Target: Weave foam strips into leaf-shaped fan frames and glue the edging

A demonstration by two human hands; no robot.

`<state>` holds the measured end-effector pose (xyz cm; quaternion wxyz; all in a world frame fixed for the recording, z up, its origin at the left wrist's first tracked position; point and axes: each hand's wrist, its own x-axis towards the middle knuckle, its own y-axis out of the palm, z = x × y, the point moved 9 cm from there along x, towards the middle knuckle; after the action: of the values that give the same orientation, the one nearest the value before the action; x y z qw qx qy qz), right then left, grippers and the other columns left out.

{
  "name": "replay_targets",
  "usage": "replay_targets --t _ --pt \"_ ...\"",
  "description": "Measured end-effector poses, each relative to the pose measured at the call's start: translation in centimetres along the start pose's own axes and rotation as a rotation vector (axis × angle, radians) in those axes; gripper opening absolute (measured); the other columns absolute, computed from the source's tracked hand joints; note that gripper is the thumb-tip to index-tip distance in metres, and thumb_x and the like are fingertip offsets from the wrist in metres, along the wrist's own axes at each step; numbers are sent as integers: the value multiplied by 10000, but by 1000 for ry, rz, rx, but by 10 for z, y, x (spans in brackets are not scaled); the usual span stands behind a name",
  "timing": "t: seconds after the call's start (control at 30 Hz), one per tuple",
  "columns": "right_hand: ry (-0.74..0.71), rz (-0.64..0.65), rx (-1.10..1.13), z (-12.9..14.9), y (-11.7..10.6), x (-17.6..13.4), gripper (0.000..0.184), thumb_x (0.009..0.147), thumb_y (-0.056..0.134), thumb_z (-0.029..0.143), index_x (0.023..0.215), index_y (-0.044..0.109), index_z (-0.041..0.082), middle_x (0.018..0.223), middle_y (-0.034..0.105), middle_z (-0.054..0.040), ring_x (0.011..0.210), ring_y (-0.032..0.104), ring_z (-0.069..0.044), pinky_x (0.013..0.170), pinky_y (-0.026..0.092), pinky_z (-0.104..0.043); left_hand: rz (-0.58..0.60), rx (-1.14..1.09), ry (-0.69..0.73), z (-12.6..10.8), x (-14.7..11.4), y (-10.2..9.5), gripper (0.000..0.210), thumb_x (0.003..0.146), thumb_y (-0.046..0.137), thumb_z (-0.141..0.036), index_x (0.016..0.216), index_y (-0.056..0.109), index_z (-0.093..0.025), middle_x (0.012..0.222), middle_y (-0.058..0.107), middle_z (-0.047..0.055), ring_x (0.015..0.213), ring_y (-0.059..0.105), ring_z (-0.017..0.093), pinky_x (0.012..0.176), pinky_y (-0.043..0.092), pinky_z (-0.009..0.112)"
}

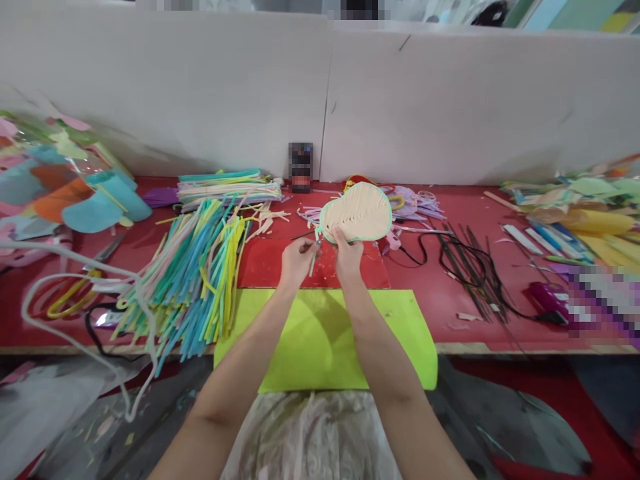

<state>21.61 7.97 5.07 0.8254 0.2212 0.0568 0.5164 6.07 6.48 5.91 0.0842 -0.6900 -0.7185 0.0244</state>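
My right hand [349,255] pinches the near edge of a cream leaf-shaped piece [361,208] with a pale green border and a line of creases along its middle. It is held up above the table, its rounded end to the right. My left hand [299,259] has its fingers closed at the narrow left end, around a thin green strip [313,265] that hangs down there. A dark thin stick end also shows by those fingertips. Beneath both hands lie a red board [260,263] and a lime-green sheet [320,347] over the table's front edge.
A big bundle of coloured strips [195,280] lies left, near yellow-handled scissors [70,300] and a white cable [80,257]. A pink glue gun [393,241], dark sticks [467,273] and a purple device [550,300] with black cord lie right. Behind stands a white partition [200,93].
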Motion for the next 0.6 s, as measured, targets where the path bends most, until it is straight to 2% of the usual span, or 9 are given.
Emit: replay_targets --t 0.17,0.27,0.47,0.6 --pt "144 62 181 -13 5 1 352 603 735 358 892 664 170 958 700 -62 808 669 -182 697 575 -323 9 -213 -73 23 10 2 169 704 622 -339 698 603 -171 638 643 0 622 595 123 689 466 256" --pt "212 111 202 -16 8 2 336 589 753 347 869 669 181 929 704 -44 750 664 -160 645 577 -291 54 -239 -51 23 14 -1 189 670 653 -350 707 612 -168 624 623 -14 602 567 109 679 452 245" --pt "269 279 168 -12 15 1 330 564 774 326 843 683 174 842 711 -17 658 653 -134 556 555 -244 280 -115 4 14 20 -13 216 666 661 -371 687 623 -160 637 625 11 599 551 112 633 430 240" --pt "279 367 92 -12 18 0 345 553 782 320 849 686 172 815 713 -7 634 648 -133 547 544 -244 364 46 20 9 29 -25 196 696 636 -350 697 635 -153 636 637 19 594 561 114 646 431 254"
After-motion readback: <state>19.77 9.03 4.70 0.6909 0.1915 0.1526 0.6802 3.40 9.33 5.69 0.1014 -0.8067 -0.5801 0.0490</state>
